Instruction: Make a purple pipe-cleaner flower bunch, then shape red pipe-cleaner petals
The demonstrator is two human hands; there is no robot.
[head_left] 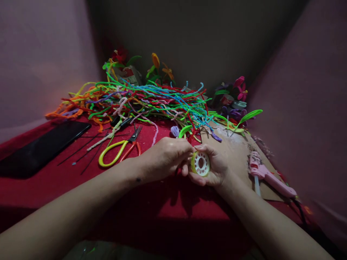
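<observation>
The person's two hands meet above the red worktop (21, 193), near the middle of its front edge. The right hand (217, 166) holds a small round roll (201, 169) with its thumb at the top and fingers curled underneath. The roll has a yellow rim and a white middle with a ring of little holes, and its flat side faces the person. The left hand (170, 157) is bent in close, with its fingers pinched narrow right beside the roll's left side; whether anything thin sits between those fingertips, one cannot tell. Past the left hand, toward the left edge, lie scissors (132, 138) with one yellow handle and one red one. A flat black slab (43, 148) lies at the left edge. A big messy pile of fuzzy, bright stems (151, 99) runs along the back edge. Just in front of it are a small purple curl (175, 131) and a green loop (185, 130). On the right side is a brown board (235, 148), and a pink glue gun (271, 177) rests near the board's right edge. A fuzzy pink flower (241, 88) stands by the back right corner.
</observation>
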